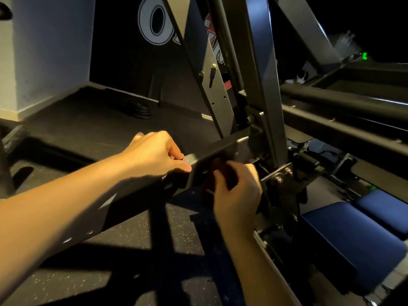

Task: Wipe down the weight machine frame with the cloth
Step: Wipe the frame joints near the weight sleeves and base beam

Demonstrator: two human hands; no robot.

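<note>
Left hand [159, 153] grips the top of the horizontal frame beam [229, 146]: fingers curled over, thumb on the near face. Dark red cloth [217, 173] is bunched against that near face, just right of it. Right hand [237, 191] has its fingers closed round the cloth, pressing it to the steel. Cloth is soft and light and will bunch, so hold it wadded with the palm behind. Beam is rigid; paint probably slick. Bolted bracket [278, 175] just right looks likely to snag the cloth. Blue pad [344, 239] far right.
</note>
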